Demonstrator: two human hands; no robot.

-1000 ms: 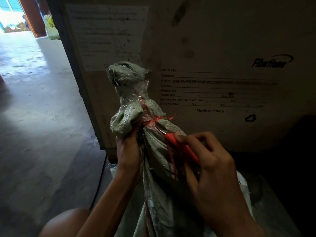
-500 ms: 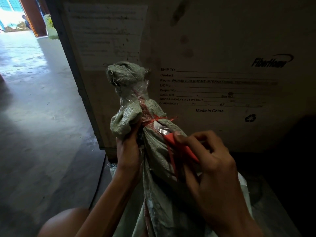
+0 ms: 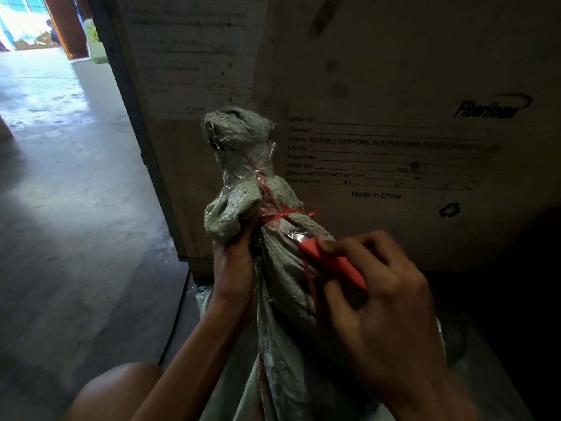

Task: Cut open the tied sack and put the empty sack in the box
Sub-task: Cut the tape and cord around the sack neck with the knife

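Observation:
A grey-green woven sack (image 3: 282,262) stands upright in front of me, its neck bunched and tied with a red string (image 3: 280,214); clear tape wraps the neck above the tie. My left hand (image 3: 233,265) grips the sack's neck just below the string. In my right hand (image 3: 376,296) is a red-handled utility knife (image 3: 328,262), whose silver blade lies against the sack just under the knot. A loose red string end hangs down past the knife.
A large crate (image 3: 394,132) with printed shipping text stands directly behind the sack. Concrete floor (image 3: 60,208) stretches to the left towards a bright doorway (image 3: 27,22). My knee (image 3: 115,390) is at the bottom left. The right side is dark.
The knife blade has slid out further and moved up to the red knot. My left hand keeps its grip on the neck.

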